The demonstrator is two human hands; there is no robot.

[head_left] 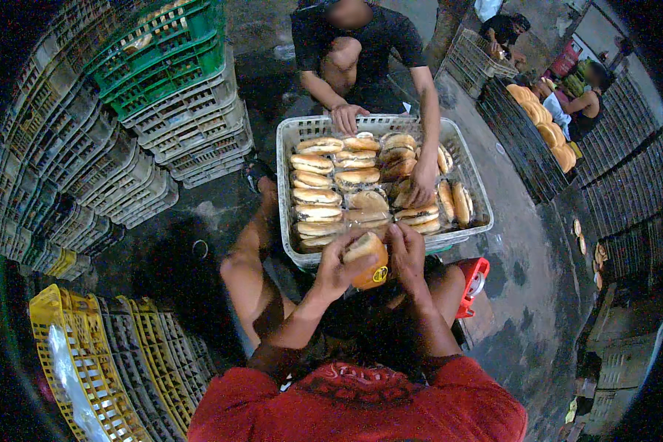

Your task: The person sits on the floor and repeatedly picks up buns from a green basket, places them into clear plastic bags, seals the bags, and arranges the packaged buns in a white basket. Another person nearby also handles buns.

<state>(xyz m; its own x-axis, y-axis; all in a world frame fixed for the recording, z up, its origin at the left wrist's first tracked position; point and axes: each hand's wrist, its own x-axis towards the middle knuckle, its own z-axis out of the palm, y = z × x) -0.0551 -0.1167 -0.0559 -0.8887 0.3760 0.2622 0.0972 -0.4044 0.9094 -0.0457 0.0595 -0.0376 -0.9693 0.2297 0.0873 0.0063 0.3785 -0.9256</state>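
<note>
My left hand (334, 269) is wrapped round a filled bread bun (366, 254) in a clear plastic bag with a yellow and black round label. Close to its right side, my right hand (408, 258) is closed, its fingertips pinching the clear plastic bag (372, 223). Both hands are over the near edge of a whitish plastic crate (480, 214). Inside that crate lie rows of filled buns (317, 180), several of them in clear wrapping. Across from me, a co-worker's hand (422, 183) reaches down onto the buns, while the other hand (348, 118) rests at the far rim.
Tall stacks of grey crates (199, 121) topped by green crates (166, 62) stand at the left. Yellow and grey crates (96, 353) are near left. A red dial scale (473, 287) sits by my right knee. Farther right, people work beside a dark crate of bread (541, 125).
</note>
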